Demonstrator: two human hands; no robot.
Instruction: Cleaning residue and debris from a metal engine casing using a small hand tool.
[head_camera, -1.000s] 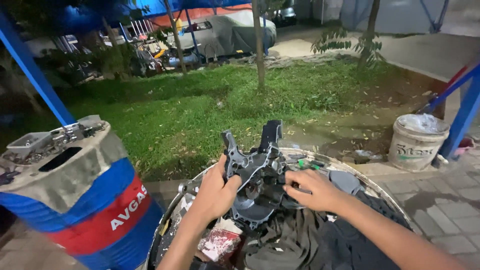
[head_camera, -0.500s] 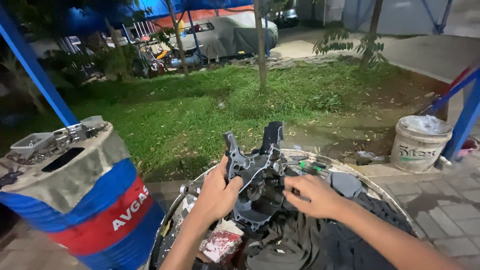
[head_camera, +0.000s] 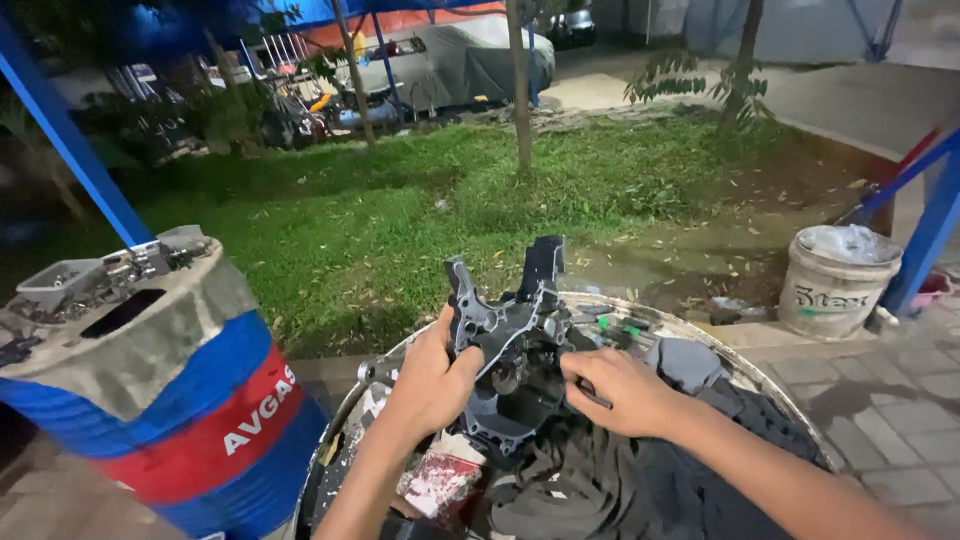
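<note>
Here the left hand (head_camera: 432, 385) grips the casing (head_camera: 505, 365) by its left edge, thumb over the front face and fingers wrapped behind, holding it upright above the drum (head_camera: 345, 440). The right hand (head_camera: 622, 388) comes in from the right, fingers curled tight around a thin dark tool (head_camera: 590, 397) whose tip meets the casing near its middle; what kind of tool it is I cannot tell. The casing is a dark grey metal engine part with bolt holes along its rim and two lugs standing up at the top.

Beneath both hands a heap of dark rags (head_camera: 640, 480) fills the drum top, and a red and white packet (head_camera: 440, 482) lies at the lower left of it. Green-handled tools (head_camera: 618, 327) lie at the far rim just behind the casing.

To the left stands a blue, red and grey barrel (head_camera: 150, 400) with a tray of small metal parts (head_camera: 70, 285) on top. To the right, well apart, a white bucket (head_camera: 838, 280) sits on the paving beside a blue post (head_camera: 925, 240). Grass (head_camera: 400, 200) spreads behind.
</note>
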